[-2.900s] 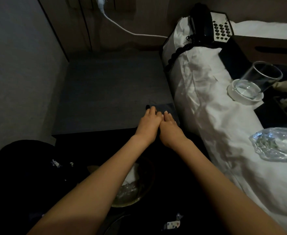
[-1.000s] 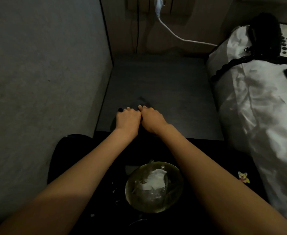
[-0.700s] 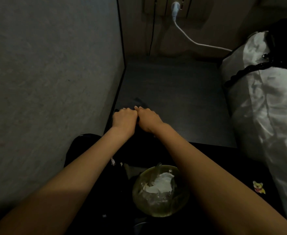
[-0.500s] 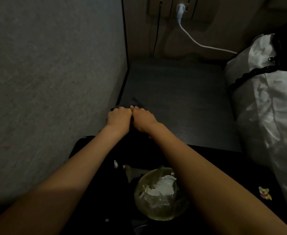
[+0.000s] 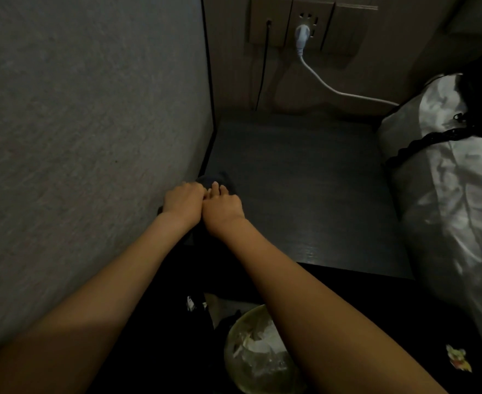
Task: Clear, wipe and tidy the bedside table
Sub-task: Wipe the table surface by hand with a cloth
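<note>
The dark bedside table (image 5: 305, 189) fills the middle of the head view, its top bare. A dark cloth (image 5: 222, 180) lies at the table's front left corner, against the grey wall. My left hand (image 5: 182, 203) and my right hand (image 5: 222, 209) press side by side on the cloth, fingers curled over it. Most of the cloth is hidden under the hands.
A grey wall (image 5: 91, 137) bounds the table on the left. A white plug and cable (image 5: 302, 38) run from the back wall socket towards the white bedding (image 5: 447, 180) on the right. A lined waste bin (image 5: 256, 356) with crumpled paper stands on the floor below.
Both hands have slid the cloth leftward along the table's front, from beside the bed to the corner by the wall. The view has turned left with them.
</note>
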The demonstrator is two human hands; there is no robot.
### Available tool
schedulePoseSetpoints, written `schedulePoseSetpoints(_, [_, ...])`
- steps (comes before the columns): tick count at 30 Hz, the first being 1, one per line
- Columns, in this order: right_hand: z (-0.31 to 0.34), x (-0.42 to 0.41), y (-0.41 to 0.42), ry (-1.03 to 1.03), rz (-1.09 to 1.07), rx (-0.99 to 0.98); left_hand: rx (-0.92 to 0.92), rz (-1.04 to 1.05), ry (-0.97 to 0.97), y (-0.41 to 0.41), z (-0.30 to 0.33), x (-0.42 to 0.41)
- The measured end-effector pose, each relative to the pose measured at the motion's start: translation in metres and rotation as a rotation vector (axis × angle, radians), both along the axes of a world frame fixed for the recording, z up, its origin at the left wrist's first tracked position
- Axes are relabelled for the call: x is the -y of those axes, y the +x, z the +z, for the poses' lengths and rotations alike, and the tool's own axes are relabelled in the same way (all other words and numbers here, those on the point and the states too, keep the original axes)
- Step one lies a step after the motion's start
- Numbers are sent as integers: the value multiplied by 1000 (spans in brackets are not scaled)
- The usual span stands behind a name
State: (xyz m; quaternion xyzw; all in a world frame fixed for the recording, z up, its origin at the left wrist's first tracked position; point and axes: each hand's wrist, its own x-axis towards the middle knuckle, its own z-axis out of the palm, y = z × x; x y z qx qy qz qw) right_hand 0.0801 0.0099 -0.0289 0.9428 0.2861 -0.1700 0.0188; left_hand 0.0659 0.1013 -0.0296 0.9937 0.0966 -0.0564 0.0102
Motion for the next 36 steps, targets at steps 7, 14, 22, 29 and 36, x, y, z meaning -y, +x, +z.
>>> schedulePoseSetpoints(7, [-2,-4,13,-62,-26,44,-115,-126,-32,20,-9,-6])
schedulePoseSetpoints(14, [-6,15,24,-62,-68,52,-88,-159,-70,31,-13,14])
schedulePoseSetpoints(22, [-5,68,38,-71,-155,62,-91,-220,-73,50,-11,69])
schedulePoseSetpoints(29, [-3,121,46,-82,-219,63,-80,-284,-73,66,-9,123])
schedulePoseSetpoints(36, [-1,177,51,-98,-299,62,-84,-361,-90,79,-9,180])
